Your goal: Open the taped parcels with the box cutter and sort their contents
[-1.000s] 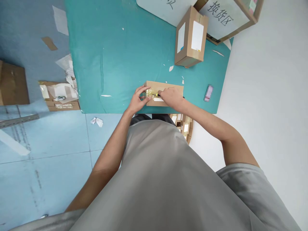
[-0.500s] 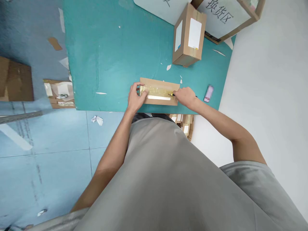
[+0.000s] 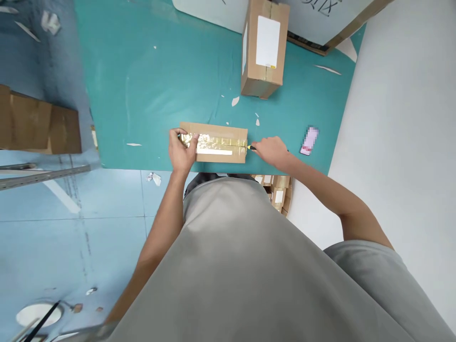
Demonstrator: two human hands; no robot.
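A small brown cardboard box (image 3: 221, 156) lies on the green table (image 3: 153, 95) near its front edge. Shiny clear tape (image 3: 224, 141) runs along its top, with a white label strip beneath. My left hand (image 3: 182, 151) grips the box's left end, thumb on top and fingers around the far side. At the right end, my right hand (image 3: 272, 151) is closed around a utility knife (image 3: 251, 147) with yellow and black parts. The knife's tip is at the end of the tape on the box's right edge; the blade itself is too small to make out.
A taller carton (image 3: 265, 78) with white labels stands at the back, before a large white-sided box (image 3: 317, 23). A phone (image 3: 309, 140) lies at the right, near the white wall. Paper scraps (image 3: 235, 101) dot the table. Brown cartons (image 3: 42, 123) are on the floor at left.
The knife in my right hand has moved from on top of the tape to the box's right end. The box and my left hand appear further left; the camera view has shifted too.
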